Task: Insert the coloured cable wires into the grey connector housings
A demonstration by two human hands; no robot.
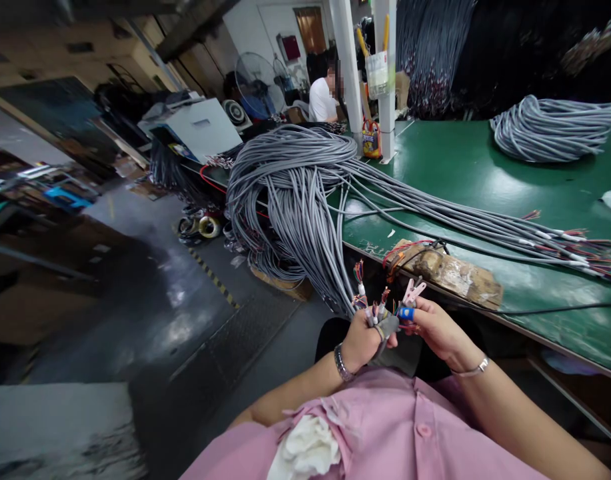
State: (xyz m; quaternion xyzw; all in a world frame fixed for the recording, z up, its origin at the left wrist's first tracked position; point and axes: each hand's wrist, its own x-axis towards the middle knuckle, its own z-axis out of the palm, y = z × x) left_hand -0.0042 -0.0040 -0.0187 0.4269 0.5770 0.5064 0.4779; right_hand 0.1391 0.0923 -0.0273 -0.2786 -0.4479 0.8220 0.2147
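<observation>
My left hand (361, 343) is closed around a bunch of grey cables (319, 247), whose stripped ends with coloured wires (358, 272) stick up above the fingers. Close beside it, my right hand (441, 332) pinches thin coloured wires of one cable end, in front of my body. A blue band (406, 313) wraps one of its fingers. Just above those fingertips is a pink clip (414, 291); whether the hand touches it I cannot tell. The cables run up from my left hand to a large heap at the table's edge.
The green table (535, 320) holds more cable ends (580, 253), a coiled cable bundle (555, 130) and a worn wooden block (450, 270) at the near edge. White posts (352, 73) rise from the table. A person in white (322, 100) sits behind. Floor lies to the left.
</observation>
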